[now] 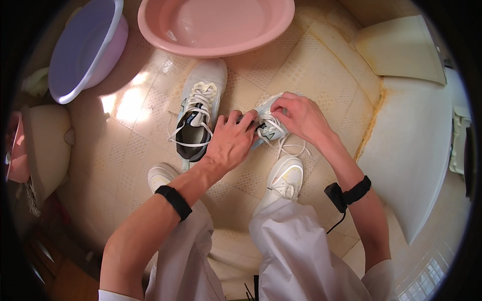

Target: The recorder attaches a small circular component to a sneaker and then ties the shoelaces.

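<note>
A white-grey sneaker (271, 132) is tilted between my two hands, partly covered by them. My left hand (232, 139) grips it around the dark-lined opening. With fingers pinched together, my right hand (302, 116) is at the laces near the toe; the fingertips partly hide the piece of shoelace there. Loose ends of the white shoelace (295, 152) dangle below the sneaker. Left of my left hand, its matching sneaker (197, 108) stands on the floor, toe pointing away, with loosened laces and a dark insole showing.
A pink basin (216, 47) stands beyond the sneakers, and a purple basin (108, 65) leans at far left. My feet in white shoes (284, 180) are close below the hands. A white panel (411, 130) borders the tiled floor (120, 160) on the right.
</note>
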Available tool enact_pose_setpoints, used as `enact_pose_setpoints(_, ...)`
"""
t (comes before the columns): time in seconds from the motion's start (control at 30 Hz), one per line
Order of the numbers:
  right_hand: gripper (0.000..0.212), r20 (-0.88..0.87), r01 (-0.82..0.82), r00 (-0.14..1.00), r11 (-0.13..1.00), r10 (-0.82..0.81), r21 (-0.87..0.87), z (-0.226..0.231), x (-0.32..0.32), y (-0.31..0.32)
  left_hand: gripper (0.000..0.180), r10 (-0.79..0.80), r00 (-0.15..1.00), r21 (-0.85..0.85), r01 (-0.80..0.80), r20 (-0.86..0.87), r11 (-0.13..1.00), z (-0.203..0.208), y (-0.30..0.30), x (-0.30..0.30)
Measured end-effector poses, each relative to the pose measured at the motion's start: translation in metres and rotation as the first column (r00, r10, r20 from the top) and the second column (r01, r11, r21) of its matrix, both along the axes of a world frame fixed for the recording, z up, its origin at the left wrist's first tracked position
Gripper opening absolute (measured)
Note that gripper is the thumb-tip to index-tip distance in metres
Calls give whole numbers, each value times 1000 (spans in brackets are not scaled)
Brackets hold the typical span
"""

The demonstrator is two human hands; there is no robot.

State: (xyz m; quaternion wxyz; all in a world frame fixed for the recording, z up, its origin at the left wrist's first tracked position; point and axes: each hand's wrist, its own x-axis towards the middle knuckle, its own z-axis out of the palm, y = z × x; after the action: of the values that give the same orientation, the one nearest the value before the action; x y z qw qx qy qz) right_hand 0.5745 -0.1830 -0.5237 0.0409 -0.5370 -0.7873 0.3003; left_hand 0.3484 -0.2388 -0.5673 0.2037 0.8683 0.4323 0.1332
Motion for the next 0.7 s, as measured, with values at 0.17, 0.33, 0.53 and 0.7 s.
enact_pose_setpoints(0.17, 11, 32, -18, 999, 1000, 18, -21, -3, -7, -1, 24, -12, 994, -38, 8, -108, 999, 1, 3, 5)
enact_pose_setpoints(0.33, 13, 51, 34, 998, 999, -35, 3, -13, -7, -4, 22, -13, 998, -10, 12, -67, 1000, -2, 4, 7)
enact_pose_setpoints(0.53, 11, 99, -3, 995, 1000, 4, -10, -21, -11, 2, 22, -25, 994, -24, 23, -103, 999, -4, 5, 8)
enact_pose_setpoints(0.7, 14, 130, -19, 991, 996, 30, -90, -28, -10, 9, 22, -46, 994, -39, 42, -96, 998, -3, 7, 8)
